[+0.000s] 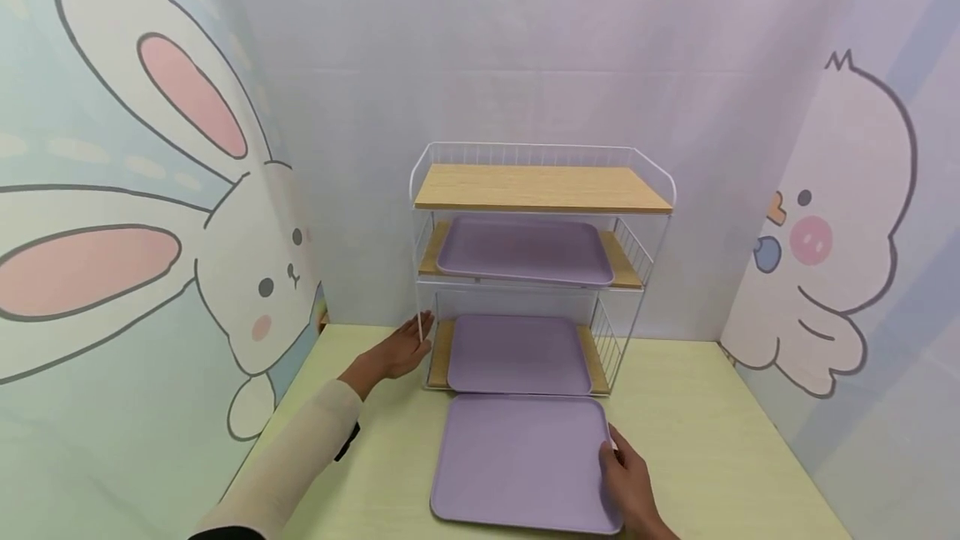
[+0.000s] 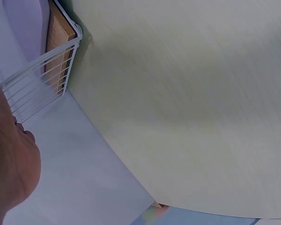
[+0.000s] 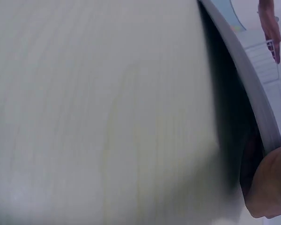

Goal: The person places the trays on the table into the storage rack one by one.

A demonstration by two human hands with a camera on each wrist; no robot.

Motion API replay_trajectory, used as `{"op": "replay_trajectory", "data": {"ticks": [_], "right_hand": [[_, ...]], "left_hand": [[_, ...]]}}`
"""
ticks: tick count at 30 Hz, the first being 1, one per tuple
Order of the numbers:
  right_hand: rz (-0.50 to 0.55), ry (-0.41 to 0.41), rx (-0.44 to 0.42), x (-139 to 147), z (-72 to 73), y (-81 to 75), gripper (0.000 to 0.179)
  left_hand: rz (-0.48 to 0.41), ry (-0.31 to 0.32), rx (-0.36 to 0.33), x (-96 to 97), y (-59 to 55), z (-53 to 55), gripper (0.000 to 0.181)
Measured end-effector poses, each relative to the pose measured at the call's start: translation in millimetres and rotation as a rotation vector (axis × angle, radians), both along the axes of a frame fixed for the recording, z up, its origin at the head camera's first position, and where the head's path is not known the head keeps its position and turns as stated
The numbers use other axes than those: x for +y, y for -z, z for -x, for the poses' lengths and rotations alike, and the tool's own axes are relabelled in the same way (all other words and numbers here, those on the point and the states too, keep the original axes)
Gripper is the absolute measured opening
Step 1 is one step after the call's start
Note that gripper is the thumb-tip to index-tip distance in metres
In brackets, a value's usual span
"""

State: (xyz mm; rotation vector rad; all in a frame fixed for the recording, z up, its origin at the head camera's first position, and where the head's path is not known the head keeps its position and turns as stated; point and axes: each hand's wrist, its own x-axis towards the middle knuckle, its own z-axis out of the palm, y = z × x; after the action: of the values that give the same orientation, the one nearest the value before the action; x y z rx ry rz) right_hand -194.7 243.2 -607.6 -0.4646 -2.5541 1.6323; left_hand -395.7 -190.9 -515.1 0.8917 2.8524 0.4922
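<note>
A white wire rack with wooden shelves (image 1: 543, 187) stands at the back of the table. One purple tray (image 1: 525, 250) lies on its middle shelf and another purple tray (image 1: 520, 354) on the bottom shelf. My left hand (image 1: 402, 348) is at the rack's left side, its fingers extended along the wire frame (image 2: 42, 70). In front of the rack is a third purple tray (image 1: 525, 461), which my right hand (image 1: 628, 477) holds by the right edge, thumb on top. In the right wrist view, that tray's edge (image 3: 246, 70) is raised off the table, with dark shadow beneath.
The pale yellow table (image 1: 697, 432) extends on both sides of the rack. Behind it hangs a light curtain (image 1: 540, 40). Printed panels with a rabbit (image 1: 247, 248) and a white chick-like figure (image 1: 832, 232) flank the table.
</note>
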Motion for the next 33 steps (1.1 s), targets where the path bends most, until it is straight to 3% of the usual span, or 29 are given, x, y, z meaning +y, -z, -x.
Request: {"op": "replay_trajectory", "data": {"ticks": [2, 6, 10, 12, 13, 16, 20, 23, 25, 26, 29, 31, 33], "right_hand": [[0.031, -0.001, -0.017, 2, -0.3, 0.3, 0.060], [0.110, 0.001, -0.038, 3, -1.7, -2.0, 0.061], [0.164, 0.000, -0.066, 8, -0.2, -12.1, 0.063], [0.177, -0.003, -0.074, 13, 0.6, -19.3, 0.063], [0.187, -0.005, -0.078, 15, 0.9, -23.2, 0.063], [0.200, -0.012, -0.092, 21, 0.7, -38.4, 0.063], [0.207, -0.022, -0.105, 26, 0.6, -68.0, 0.064], [0.205, -0.042, -0.097, 27, 1.1, -97.3, 0.065], [0.211, -0.056, -0.086, 28, 2.1, -118.7, 0.066], [0.217, -0.062, -0.081, 29, 2.7, -129.7, 0.066], [0.245, -0.069, -0.065, 29, 4.6, -161.4, 0.066], [0.262, -0.072, -0.056, 28, 6.0, -180.5, 0.066], [0.276, -0.075, -0.046, 28, 7.2, -197.7, 0.067]], "left_hand": [[-0.035, -0.003, 0.003, 0.1, 3.3, -1.2, 0.068], [-0.260, 0.016, -0.031, -4.1, 21.4, 4.0, 0.072], [-0.523, 0.116, -0.019, -16.2, 73.1, 33.0, 0.081], [-0.590, 0.151, 0.018, -19.1, 92.2, 42.6, 0.083], [-0.611, 0.148, 0.027, -18.0, 95.5, 43.2, 0.082], [-0.637, 0.074, 0.009, -6.9, 78.2, 26.6, 0.081], [-0.576, -0.069, -0.020, 12.8, 42.2, -4.8, 0.072], [-0.511, -0.122, -0.016, 18.3, 33.2, -13.6, 0.067], [-0.535, -0.110, 0.000, 16.9, 35.8, -12.7, 0.068], [-0.570, -0.089, 0.008, 14.3, 41.5, -8.3, 0.070], [-0.642, 0.004, 0.060, 1.7, 73.0, 14.3, 0.077], [-0.658, 0.029, 0.091, -6.1, 100.1, 34.7, 0.078], [-0.643, 0.015, 0.114, -11.4, 123.9, 53.1, 0.077]]}}
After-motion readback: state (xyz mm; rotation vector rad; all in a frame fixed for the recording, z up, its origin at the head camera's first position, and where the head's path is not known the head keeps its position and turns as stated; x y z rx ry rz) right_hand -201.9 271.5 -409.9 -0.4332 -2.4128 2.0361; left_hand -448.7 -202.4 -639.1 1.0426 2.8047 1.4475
